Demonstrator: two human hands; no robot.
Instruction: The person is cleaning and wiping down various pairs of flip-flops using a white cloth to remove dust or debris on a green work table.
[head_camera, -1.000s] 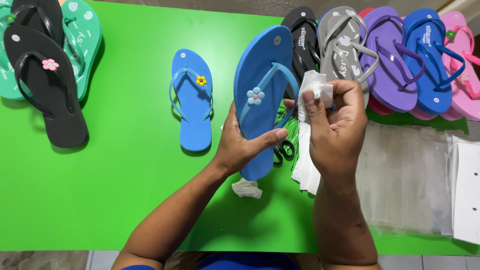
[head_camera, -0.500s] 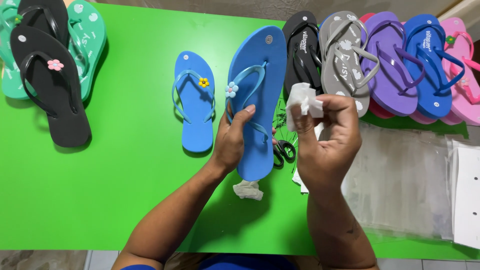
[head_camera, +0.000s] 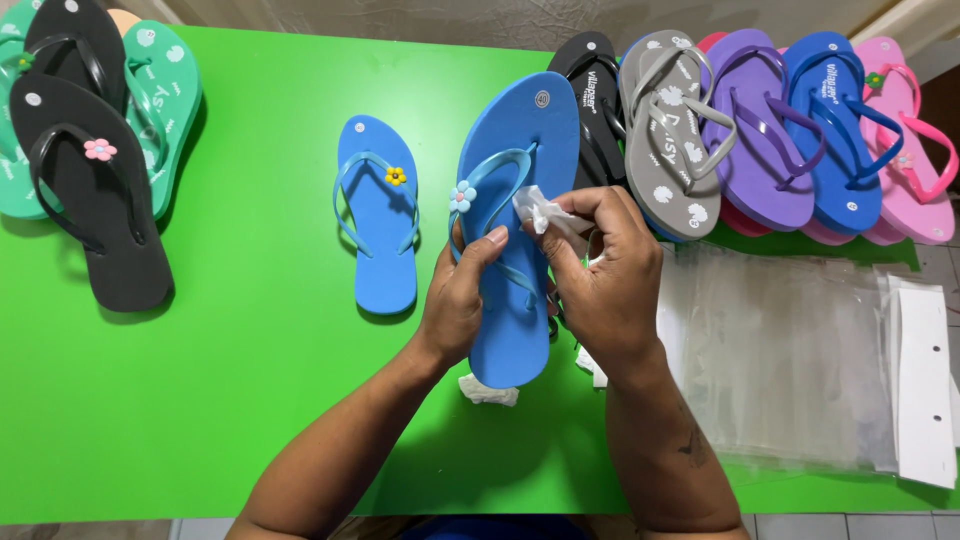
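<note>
My left hand (head_camera: 462, 295) grips a blue flip-flop (head_camera: 520, 150) by its left edge and holds it tilted above the green table (head_camera: 250, 380). A small pale-blue flower charm (head_camera: 462, 195) sits on the flip-flop's strap. My right hand (head_camera: 600, 270) pinches a crumpled white cloth (head_camera: 537, 210) against the strap near the middle of the sole. A second, smaller-looking blue flip-flop (head_camera: 378, 215) with a yellow flower charm lies flat on the table to the left.
Black and teal flip-flops (head_camera: 95, 150) lie at the far left. A row of black, grey, purple, blue and pink flip-flops (head_camera: 760, 130) lines the back right. Clear plastic bags (head_camera: 790, 360) and white card pieces (head_camera: 925, 380) lie at the right. A white scrap (head_camera: 488, 392) rests under the held flip-flop.
My right hand has brought the white cloth down from beside the flip-flop onto its strap. My left hand has shifted its hold lower on the flip-flop, which has swung more upright.
</note>
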